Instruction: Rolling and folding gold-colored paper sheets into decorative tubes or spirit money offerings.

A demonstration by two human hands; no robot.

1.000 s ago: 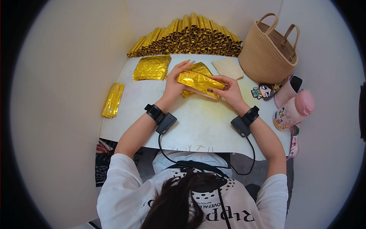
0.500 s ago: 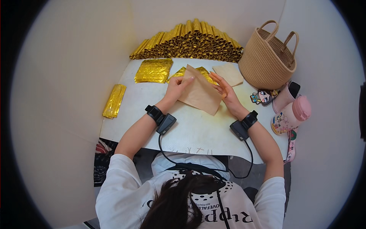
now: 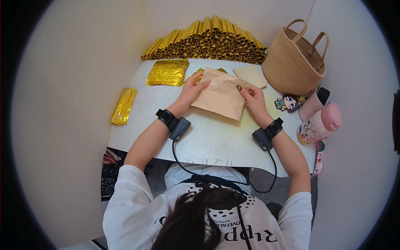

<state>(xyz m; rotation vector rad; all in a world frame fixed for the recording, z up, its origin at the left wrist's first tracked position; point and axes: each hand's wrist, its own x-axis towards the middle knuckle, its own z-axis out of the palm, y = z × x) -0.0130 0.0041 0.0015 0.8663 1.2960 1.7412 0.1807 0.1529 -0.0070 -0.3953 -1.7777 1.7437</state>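
Note:
A tan sheet of paper, creased across its upper part, is held up over the middle of the table. My left hand pinches its left edge between thumb and fingers. At the right edge, my right hand grips it with thumb and fingertips; dark nail polish shows on the thumb. Behind the sheet, gold foil paper peeks out, mostly hidden. A stack of plain beige sheets lies just beyond my right hand. Flat gold foil sheets are stacked beyond my left hand.
Rolled gold foil tubes form a heap along the back wall. A woven basket stands at the back right. Nearer are a pink bottle, a pink cup and a cartoon figure. A narrow gold bundle lies left.
My right hand has gone from spread fingers beside the paper to gripping its right edge. The sheet has turned more level and now shows folds along its top.

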